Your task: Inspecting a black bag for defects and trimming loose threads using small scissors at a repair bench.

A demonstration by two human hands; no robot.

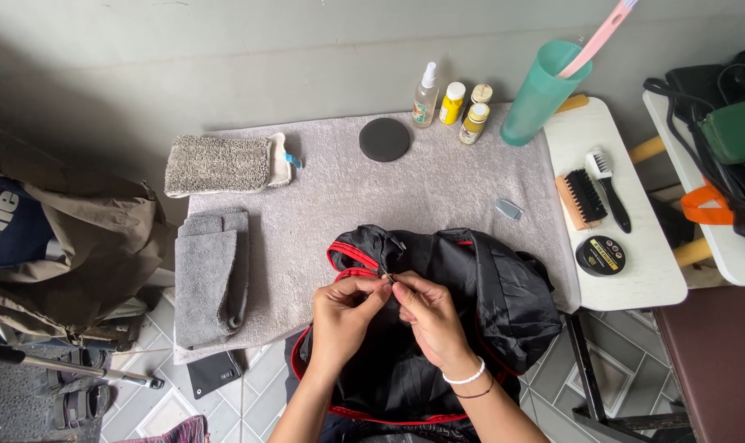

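Both your hands pinch a small zipper pull on the black bag.

Your left hand and right hand have fingertips closed on the zipper pull of the black red-trimmed bag, which hangs over the table's near edge. It looks soft, light and slippery, so grip the pull, not the fabric. Beyond lie the grey towel, folded cloths, a black round pad, small bottles and a teal cup, against a grey wall.
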